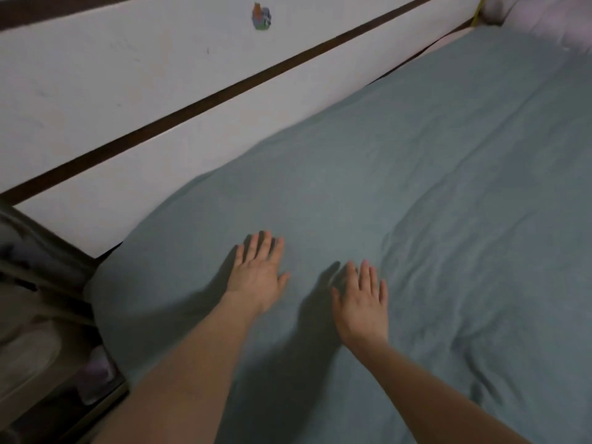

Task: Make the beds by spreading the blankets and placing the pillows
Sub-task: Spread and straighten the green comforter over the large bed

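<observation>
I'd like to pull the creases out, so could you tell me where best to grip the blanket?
Probably pinch the blanket at a raised crease to the right of the right hand, coming from above. It lies flat elsewhere and its edge by the wall is tucked low, so the folds offer the only loose cloth.

Grey-blue blanket [416, 193] spread flat over bed, faint creases, pale pillow [544, 24] at far end

Two bare forearms, sleeveless, left hand [256, 277], right hand [362, 306]
</observation>
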A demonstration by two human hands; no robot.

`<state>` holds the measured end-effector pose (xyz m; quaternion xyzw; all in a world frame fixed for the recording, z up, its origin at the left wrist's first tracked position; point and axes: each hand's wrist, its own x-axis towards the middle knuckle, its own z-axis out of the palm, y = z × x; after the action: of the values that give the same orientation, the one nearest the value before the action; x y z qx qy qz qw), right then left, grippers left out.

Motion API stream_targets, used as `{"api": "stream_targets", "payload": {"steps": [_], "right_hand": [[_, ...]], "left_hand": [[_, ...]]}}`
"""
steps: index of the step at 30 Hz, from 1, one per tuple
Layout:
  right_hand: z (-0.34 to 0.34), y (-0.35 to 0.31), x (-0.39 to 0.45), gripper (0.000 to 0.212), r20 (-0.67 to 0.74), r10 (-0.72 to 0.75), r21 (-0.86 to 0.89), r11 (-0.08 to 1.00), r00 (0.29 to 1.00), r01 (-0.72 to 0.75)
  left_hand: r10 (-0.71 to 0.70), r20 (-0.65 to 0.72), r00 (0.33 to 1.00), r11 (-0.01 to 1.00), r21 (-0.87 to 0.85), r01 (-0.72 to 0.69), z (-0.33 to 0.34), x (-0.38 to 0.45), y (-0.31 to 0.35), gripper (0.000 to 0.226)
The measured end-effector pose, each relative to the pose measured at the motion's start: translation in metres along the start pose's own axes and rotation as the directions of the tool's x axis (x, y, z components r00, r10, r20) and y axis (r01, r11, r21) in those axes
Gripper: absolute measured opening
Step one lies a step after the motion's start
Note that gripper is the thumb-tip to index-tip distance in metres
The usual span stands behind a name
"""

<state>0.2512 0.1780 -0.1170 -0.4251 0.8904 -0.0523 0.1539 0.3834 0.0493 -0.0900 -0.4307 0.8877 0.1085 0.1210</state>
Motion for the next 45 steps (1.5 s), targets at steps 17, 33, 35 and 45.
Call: {"api": "stream_targets", "payload": {"steps": [17,33,35,45], "right_hand": [[0.020,-0.050,0.198,0.062,-0.267,-0.037,-0.081,0.997,0.963,0.016],[-0.013,0.199,0.003,0.061,-0.266,0.580,-0.025,0.795,0.770,-0.607],[0.004,0.180,-0.001,0.059,-0.262,0.395,-0.054,0.905,0.881,-0.422],[0.015,0.320,-0.193,0.058,-0.155,0.941,0.092,0.316,0.300,-0.944]], "left_hand": [[0.467,-0.212,0.859,0.884,0.150,-0.443,0.005,0.210,-0.018,0.067],[0.622,-0.066,0.780,0.782,0.112,-0.614,0.032,0.161,0.224,0.068],[0.717,0.004,0.697,0.690,0.140,-0.710,0.051,0.135,0.246,0.072],[0.446,0.144,0.883,0.860,0.203,-0.468,0.055,0.108,0.317,0.071]]}}
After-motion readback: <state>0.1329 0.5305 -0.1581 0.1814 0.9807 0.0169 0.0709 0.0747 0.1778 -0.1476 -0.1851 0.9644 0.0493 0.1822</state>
